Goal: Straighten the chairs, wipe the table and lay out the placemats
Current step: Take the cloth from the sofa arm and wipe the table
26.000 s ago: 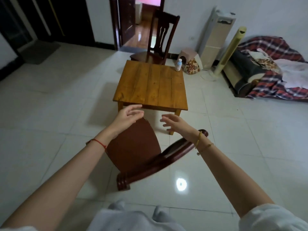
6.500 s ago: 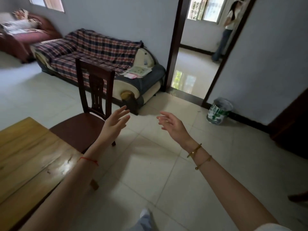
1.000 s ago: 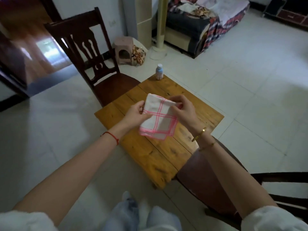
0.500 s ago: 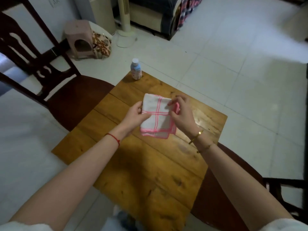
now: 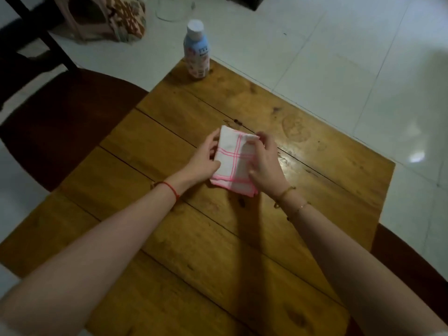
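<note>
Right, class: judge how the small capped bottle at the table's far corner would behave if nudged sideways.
The bottle stands upright, taller than wide, so it would probably tip rather than slide. Its round body suggests it would then roll. It sits by the corner of the wooden table, so it might drop off.

Cloth [image 5: 234, 161]: white, pink check lines. Table [image 5: 315, 166]: amber-brown wood planks, dark seams and knots. Bottle [image 5: 196, 53] on table's far corner: white cap, pale blue shoulder, pink-and-white label. Chair seat [image 5: 60, 122] left of table: dark reddish brown. Second chair seat [image 5: 400, 253] at table's near right: dark brown. Floor tiles [image 5: 339, 44]: white, grey grout. String bracelet [image 5: 171, 189]: red. Bangles [image 5: 288, 192]: gold. Cushion [image 5: 126, 18] beyond table's far left: cream-and-brown floral print.
</note>
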Demonstrator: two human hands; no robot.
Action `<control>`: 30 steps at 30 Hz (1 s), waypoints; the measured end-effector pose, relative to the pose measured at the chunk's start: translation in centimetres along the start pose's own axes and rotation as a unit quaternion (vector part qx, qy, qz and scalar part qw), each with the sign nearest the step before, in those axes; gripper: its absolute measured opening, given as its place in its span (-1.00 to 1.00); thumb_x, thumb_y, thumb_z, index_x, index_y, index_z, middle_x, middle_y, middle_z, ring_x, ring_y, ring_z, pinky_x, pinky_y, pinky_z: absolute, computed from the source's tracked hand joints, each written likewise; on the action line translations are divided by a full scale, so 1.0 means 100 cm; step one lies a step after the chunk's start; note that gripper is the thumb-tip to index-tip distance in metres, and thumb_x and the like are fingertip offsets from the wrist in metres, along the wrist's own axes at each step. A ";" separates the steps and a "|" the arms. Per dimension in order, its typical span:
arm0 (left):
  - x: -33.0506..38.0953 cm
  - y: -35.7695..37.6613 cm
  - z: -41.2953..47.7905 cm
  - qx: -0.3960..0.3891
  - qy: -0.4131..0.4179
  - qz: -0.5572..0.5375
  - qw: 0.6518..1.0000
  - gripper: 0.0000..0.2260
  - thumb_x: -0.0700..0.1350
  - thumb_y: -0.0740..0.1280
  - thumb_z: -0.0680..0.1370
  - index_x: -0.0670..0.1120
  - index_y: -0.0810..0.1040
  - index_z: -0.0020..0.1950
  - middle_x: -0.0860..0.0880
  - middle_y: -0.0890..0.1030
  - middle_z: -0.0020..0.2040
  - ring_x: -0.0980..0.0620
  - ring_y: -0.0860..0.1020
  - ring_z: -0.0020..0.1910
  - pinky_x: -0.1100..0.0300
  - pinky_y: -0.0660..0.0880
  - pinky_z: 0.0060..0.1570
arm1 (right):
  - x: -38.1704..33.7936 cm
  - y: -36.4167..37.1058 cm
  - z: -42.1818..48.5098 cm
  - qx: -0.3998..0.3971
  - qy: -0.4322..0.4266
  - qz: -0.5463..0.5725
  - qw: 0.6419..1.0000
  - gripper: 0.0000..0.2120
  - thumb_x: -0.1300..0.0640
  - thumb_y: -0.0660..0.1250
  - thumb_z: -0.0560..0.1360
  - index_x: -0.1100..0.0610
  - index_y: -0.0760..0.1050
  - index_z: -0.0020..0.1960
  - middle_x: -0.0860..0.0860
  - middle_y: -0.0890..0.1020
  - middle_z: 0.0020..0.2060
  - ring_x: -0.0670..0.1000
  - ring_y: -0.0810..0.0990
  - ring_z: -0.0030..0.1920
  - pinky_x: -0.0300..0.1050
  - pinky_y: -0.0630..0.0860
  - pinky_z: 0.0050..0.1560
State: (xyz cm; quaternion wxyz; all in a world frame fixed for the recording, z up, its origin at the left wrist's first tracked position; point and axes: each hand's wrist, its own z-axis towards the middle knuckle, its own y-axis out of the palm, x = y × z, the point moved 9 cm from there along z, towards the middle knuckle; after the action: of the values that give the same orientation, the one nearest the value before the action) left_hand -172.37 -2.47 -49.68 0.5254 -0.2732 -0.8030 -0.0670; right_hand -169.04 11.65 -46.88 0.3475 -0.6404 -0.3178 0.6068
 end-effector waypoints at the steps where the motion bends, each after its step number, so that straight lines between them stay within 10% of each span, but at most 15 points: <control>1: -0.001 -0.003 0.004 0.002 0.014 0.014 1.000 -0.24 -0.49 0.23 0.50 -0.02 0.08 0.59 0.00 0.35 0.41 0.14 0.33 0.33 0.35 0.51 0.05 | 0.001 0.006 0.001 0.007 -0.003 -0.066 0.998 -0.48 0.23 0.24 0.42 0.26 0.34 0.37 0.25 0.29 0.40 0.26 0.24 0.42 0.17 0.23 0.47; 7: 0.007 -0.041 0.017 0.088 0.133 0.140 0.977 -0.47 -0.27 0.33 0.55 0.07 0.37 0.48 0.09 0.35 0.47 0.11 0.31 0.44 0.04 0.33 0.44 | -0.007 0.070 -0.010 -0.103 -0.022 -0.215 0.971 -0.38 -0.36 -0.19 0.59 -0.20 -0.21 0.57 -0.04 -0.19 0.59 0.22 -0.32 0.55 0.36 -0.30 0.47; 30: 0.073 -0.062 0.144 0.002 0.186 0.141 0.973 -0.62 -0.21 0.31 0.58 0.04 0.48 0.38 0.02 0.47 0.38 0.12 0.42 0.35 0.28 0.42 0.27 | 0.041 0.052 0.178 -0.035 0.062 -0.212 0.975 -0.39 -0.32 -0.22 0.57 -0.20 -0.18 0.58 -0.06 -0.15 0.60 0.19 -0.26 0.57 0.35 -0.29 0.47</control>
State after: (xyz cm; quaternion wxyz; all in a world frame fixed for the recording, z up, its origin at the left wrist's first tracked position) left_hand -189.34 0.65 -48.44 0.6699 -0.3653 -0.6451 -0.0406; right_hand -186.62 13.16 -53.89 0.4644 -0.6066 -0.4449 0.4673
